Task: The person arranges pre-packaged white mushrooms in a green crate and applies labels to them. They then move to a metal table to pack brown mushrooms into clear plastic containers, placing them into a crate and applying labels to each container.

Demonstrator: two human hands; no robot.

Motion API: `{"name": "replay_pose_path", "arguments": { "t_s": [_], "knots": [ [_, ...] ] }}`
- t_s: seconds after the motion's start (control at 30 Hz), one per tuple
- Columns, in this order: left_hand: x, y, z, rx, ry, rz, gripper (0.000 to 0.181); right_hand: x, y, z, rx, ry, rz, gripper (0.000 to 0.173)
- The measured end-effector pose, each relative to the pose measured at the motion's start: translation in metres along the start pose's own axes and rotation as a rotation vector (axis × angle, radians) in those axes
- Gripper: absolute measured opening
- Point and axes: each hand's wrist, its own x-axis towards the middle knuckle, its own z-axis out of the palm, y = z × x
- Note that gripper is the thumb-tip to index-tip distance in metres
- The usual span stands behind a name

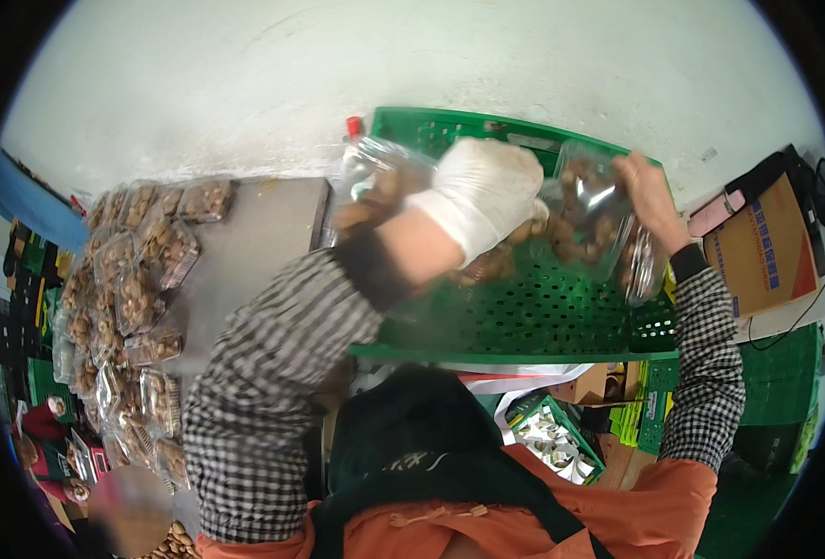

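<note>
A green perforated plastic crate (pixel 524 307) lies before me, with clear plastic packs of brown produce, apparently mushrooms, inside. My left hand (pixel 489 192), in a white glove, is over the crate's middle. It is blurred with curled fingers, and whether it grips anything is hidden. My right hand (pixel 643 192) is bare and holds the right edge of a clear pack (pixel 583 209) tilted up in the crate. Another pack (pixel 641 269) stands against the crate's right end, below that hand. Left of my gloved hand, a further clear pack (pixel 384 182) sits at the crate's left end.
Many filled clear packs (pixel 136 300) are piled on the left of the metal table (pixel 265 223). Another person's hand (pixel 75 489) shows at lower left. A cardboard box (pixel 761 251) stands at right. Below the crate, a smaller green crate (pixel 590 472) holds white rolls.
</note>
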Motion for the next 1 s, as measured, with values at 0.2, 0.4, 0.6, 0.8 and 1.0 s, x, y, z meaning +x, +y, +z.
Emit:
{"name": "replay_pose_path", "arguments": {
  "t_s": [0.2,0.4,0.6,0.8,1.0],
  "knots": [
    [0.017,-0.014,0.137,-0.299,-0.536,0.004,0.076,-0.078,0.065,0.086,0.168,-0.383,0.242,0.050],
    [-0.013,-0.040,0.156,-0.968,-0.534,-0.191,0.087,-0.107,0.072,0.112,0.068,-0.812,0.151,0.050],
    [-0.064,-0.067,0.051,-2.596,-0.246,-0.438,0.118,-0.020,-0.004,0.091,0.013,-0.524,-0.077,0.042],
    [-0.201,-0.082,0.000,-2.289,0.278,-0.349,0.099,0.072,-0.203,0.085,0.294,-0.136,-0.573,0.018],
    [-0.389,-0.066,0.013,-0.796,0.543,-1.073,0.047,0.084,-0.393,0.149,0.488,-0.501,-0.842,0.030]
  ]
}}
